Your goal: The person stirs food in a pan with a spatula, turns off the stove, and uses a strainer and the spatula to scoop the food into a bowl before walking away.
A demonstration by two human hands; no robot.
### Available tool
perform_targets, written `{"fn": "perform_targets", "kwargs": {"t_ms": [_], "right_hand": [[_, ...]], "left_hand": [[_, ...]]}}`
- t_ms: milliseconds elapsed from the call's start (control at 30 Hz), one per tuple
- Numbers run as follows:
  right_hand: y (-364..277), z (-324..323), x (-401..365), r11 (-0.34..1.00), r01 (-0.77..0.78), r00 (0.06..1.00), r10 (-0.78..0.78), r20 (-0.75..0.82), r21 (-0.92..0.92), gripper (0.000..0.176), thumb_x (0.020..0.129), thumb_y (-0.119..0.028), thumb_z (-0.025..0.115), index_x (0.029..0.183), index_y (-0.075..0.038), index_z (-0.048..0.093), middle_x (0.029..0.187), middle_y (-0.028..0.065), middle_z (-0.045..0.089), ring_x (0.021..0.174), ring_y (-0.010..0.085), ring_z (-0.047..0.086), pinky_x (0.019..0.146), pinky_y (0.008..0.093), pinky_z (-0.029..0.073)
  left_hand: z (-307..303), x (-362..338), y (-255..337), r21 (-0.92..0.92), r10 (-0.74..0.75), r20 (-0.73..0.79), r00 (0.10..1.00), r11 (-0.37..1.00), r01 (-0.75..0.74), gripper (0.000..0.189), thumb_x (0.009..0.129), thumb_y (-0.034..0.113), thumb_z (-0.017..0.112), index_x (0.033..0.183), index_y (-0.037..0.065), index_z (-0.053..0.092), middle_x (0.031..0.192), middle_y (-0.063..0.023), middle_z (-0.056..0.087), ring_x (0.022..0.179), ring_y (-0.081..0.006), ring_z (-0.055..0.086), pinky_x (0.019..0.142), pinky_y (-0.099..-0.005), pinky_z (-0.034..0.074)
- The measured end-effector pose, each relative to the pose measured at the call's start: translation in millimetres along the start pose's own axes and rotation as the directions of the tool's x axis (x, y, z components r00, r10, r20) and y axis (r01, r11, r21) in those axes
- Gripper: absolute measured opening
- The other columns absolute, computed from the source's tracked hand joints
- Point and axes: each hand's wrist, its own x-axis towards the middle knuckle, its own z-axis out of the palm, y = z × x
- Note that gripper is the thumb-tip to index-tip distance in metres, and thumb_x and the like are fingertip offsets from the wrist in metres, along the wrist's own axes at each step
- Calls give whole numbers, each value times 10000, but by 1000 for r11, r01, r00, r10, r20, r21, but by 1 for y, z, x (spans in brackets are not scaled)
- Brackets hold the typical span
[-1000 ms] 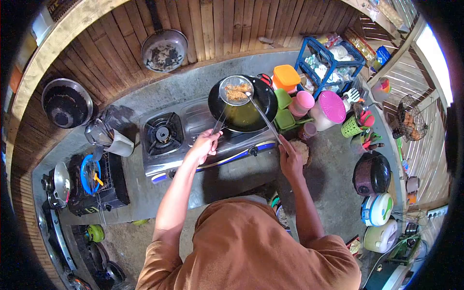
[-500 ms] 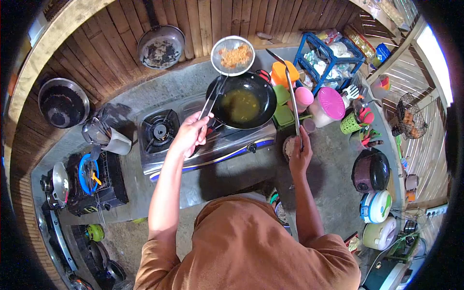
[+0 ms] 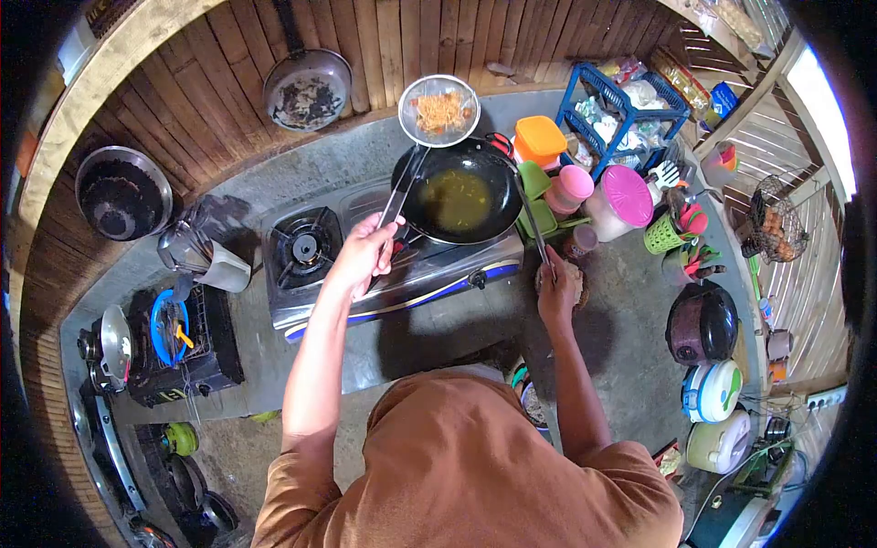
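Observation:
My left hand (image 3: 364, 248) is closed around the handle of a round mesh strainer (image 3: 416, 96). Orange-brown fried bits (image 3: 440, 111) lie in the strainer, which is held up above the far rim of a black wok (image 3: 498, 201). Yellowish oil (image 3: 454, 199) with small floating bits fills the wok's bottom. In my right hand (image 3: 555, 290) is a long metal spatula (image 3: 537, 225), seen nearly edge-on, its tip by the wok's right rim. A round dish of pale food (image 3: 574, 277) is partly hidden behind the right hand.
The wok stands on a two-burner gas stove (image 3: 388, 292), beside a bare left burner (image 3: 306, 247). Right of it are green containers (image 3: 539, 215), a pink-lidded tub (image 3: 626, 196) and a blue rack (image 3: 630, 114). A steel cup of utensils (image 3: 224, 268) stands left.
The spatula in my right hand has come down and toward me, its tip now beside the wok rim. My left hand and the strainer have barely moved; the bits inside sit more bunched.

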Motion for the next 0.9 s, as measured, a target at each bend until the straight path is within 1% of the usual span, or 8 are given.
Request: {"fn": "perform_targets", "kwargs": {"t_ms": [67,233,300,367,500,667,867,900], "right_hand": [[-4,-1,0,991,89,996,-86,39,-98,317,869,-77,474,1180,-21,495,1006,207,582,910,327,563,805,364,423],[25,19,-6,982,86,990,-66,121,-167,313,859,-79,486,1170,-45,500,969,182,598,857,340,577,732,390,450],[26,22,-8,981,94,987,-70,143,-168,301,859,-90,486,1157,-53,508,968,172,600,856,342,577,719,401,455],[26,26,-5,957,217,972,-194,130,-194,287,858,-121,482,1137,-63,513,971,161,599,849,358,572,702,434,458],[29,36,9,939,208,977,-186,102,-274,293,851,-85,484,1142,-62,512,916,197,591,838,360,575,700,412,451],[42,52,36,885,439,898,-436,56,-154,322,839,-70,465,1161,-68,451,1008,211,567,904,374,552,746,428,446],[39,56,51,949,152,982,-115,147,-276,316,816,-79,501,1129,-64,458,977,212,559,906,384,540,758,437,443],[40,56,54,949,156,982,-120,146,-273,316,816,-79,501,1129,-64,458,977,212,559,906,384,540,758,437,443]], "left_hand": [[-1,4,-11,-2,-20,22,1000,1000,21,133,906,158,449,974,55,499,464,37,352,362,-56,291,355,-205,247],[-4,17,-65,34,-144,-4,990,989,144,119,897,161,462,960,62,481,474,31,342,374,-59,280,360,-212,241],[2,14,-69,-9,-160,-14,987,987,160,116,899,162,460,955,63,481,472,31,342,374,-62,281,362,-216,237],[6,12,-68,-45,-109,-22,994,993,108,145,900,168,469,999,69,504,466,38,341,363,-55,286,367,-206,264],[16,18,-58,-41,-122,-7,992,992,122,129,900,173,464,974,74,501,469,40,341,357,-55,283,368,-209,248],[26,42,-68,-1,-164,52,985,986,164,97,889,170,481,914,83,515,488,57,338,397,-48,302,373,-208,221],[41,63,-78,-28,-212,116,970,976,217,73,874,160,505,903,93,500,500,53,347,398,-45,307,369,-204,205],[43,66,-76,-24,-224,121,967,973,228,63,869,155,512,886,97,491,501,53,346,398,-45,309,369,-202,203]]}}
